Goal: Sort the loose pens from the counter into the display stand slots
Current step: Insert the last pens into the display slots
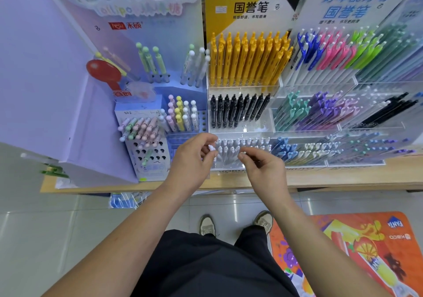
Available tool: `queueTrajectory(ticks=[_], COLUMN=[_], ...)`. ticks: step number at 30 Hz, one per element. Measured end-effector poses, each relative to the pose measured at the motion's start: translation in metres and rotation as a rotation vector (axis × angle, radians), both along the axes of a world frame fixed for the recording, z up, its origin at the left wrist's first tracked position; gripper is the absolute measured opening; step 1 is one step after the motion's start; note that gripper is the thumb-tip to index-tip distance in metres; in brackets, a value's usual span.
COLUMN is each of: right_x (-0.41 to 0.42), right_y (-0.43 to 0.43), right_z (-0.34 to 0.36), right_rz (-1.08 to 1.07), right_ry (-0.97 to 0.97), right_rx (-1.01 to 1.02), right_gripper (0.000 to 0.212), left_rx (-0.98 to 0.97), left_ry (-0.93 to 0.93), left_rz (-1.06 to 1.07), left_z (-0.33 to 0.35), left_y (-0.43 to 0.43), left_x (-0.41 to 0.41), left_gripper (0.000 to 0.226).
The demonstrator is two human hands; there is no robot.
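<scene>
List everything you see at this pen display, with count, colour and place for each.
yellow pens: many, yellow, top tier of clear stand
black pens: one row, black, tier below the yellow
white pens: many, white, bottom tier by the hands
lollipop pens: many, pastel, purple stand at left
counter: one, wooden, under the stands
floor mat: one, orange, floor at right
loose pen: at least one, white, in left hand
left hand: grips the loose pen
right hand: fingers curled, hold unclear

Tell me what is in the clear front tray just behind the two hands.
Rows of upright white pens. The left hand, gripping a white pen, and the right hand hide part of the tray.
</scene>
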State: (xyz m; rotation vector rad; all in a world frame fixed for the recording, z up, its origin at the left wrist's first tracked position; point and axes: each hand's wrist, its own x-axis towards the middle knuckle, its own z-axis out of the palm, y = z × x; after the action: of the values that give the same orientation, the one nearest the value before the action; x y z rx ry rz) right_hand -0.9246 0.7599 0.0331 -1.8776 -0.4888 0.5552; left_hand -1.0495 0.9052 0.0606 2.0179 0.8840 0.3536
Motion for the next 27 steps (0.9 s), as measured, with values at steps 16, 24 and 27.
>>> queueTrajectory(ticks=[16, 24, 27], right_x=[0.005, 0.005, 0.003], right_y=[0.006, 0.01, 0.011], right_z=[0.004, 0.007, 0.005], right_rz=[0.095, 0.125, 0.162], right_ry=[-0.219, -0.275, -0.359], right_rx=[0.016, 0.017, 0.012], right_gripper=[0.017, 0.015, 0.016], left_rx=[0.01, 0.065, 0.11], left_ry=[0.113, 0.12, 0.14], left_rz=[-0.067, -0.099, -0.131], left_z=[-0.008, -0.004, -0.006], left_y=[0.008, 0.015, 0.014], left_x=[0.01, 0.013, 0.013], left_gripper=[0.022, 0.018, 0.017])
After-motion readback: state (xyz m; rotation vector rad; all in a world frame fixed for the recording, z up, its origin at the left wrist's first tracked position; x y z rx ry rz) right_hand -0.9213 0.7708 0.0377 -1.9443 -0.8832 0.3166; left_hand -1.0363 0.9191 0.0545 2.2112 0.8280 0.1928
